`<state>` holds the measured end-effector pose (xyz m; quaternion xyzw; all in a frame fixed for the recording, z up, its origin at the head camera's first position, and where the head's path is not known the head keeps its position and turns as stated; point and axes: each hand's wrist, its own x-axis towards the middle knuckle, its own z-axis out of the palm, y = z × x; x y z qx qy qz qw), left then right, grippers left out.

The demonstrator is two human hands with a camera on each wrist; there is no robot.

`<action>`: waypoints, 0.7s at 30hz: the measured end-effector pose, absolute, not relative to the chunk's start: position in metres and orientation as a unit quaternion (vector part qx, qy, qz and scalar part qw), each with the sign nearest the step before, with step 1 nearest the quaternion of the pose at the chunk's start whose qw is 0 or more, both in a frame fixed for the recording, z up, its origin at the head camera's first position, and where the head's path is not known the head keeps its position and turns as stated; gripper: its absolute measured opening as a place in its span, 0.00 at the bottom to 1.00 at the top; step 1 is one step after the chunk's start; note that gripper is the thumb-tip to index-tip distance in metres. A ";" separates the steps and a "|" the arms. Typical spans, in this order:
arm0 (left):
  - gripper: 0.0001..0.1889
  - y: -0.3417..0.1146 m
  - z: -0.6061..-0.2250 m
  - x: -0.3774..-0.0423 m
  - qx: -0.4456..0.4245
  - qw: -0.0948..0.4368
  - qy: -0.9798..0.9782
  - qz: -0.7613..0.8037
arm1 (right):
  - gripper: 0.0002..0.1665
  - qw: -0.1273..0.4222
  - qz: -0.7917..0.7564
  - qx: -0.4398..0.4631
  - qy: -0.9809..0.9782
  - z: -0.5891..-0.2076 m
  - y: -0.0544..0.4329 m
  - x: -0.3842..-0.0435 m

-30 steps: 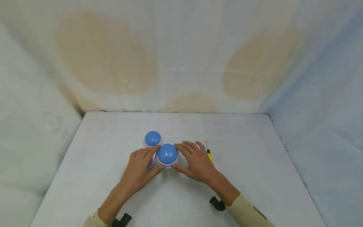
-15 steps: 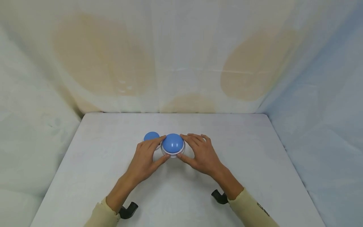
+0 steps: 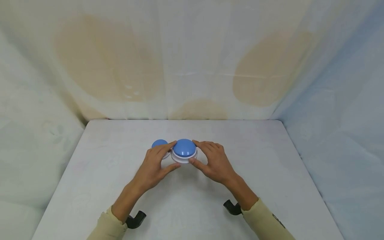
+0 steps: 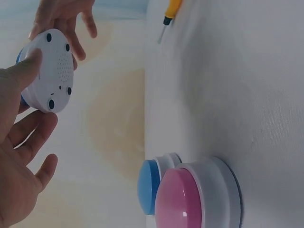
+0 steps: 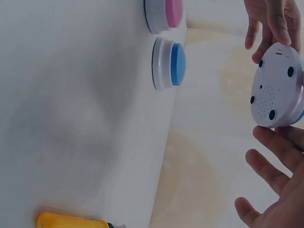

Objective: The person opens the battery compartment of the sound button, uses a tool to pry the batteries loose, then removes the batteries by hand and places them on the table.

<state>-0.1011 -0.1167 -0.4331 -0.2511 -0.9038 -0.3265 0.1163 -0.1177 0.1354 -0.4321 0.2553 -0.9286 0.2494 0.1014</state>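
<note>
Fingers and thumbs of the left hand point(image 3: 152, 169) and right hand point(image 3: 216, 166) pinch a blue-domed button point(image 3: 184, 148) between them, held above the table point(image 3: 258, 170): lifting looks done, setting down not yet. Beneath it, untouched, sit a pink-domed button point(image 4: 178, 202) and, farther off, a second blue-domed button point(image 3: 159, 142).

So the surface point(image 3: 255, 160) is basically a plain white top, far corners rounded off. Sitting upright on it you've got a blue dome button point(image 5: 178, 64) on a white base, with a pink dome button point(image 4: 179, 202), also white-based, just beside it. Then well apart from those two there's a yellow-handled screwdriver point(image 4: 172, 10) lying flat, black collar, thin metal shaft.
</note>
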 end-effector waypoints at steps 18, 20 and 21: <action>0.32 -0.106 -0.427 -0.101 -0.172 0.107 -0.898 -0.390 | 0.33 0.124 0.290 0.264 -0.912 -0.429 0.139 -0.116; 0.32 -0.106 -0.427 -0.101 -0.171 0.109 -0.896 -0.394 | 0.31 0.132 0.297 0.264 -0.908 -0.429 0.139 -0.115; 0.31 -0.106 -0.427 -0.101 -0.171 0.110 -0.896 -0.395 | 0.31 0.135 0.301 0.264 -0.906 -0.429 0.140 -0.115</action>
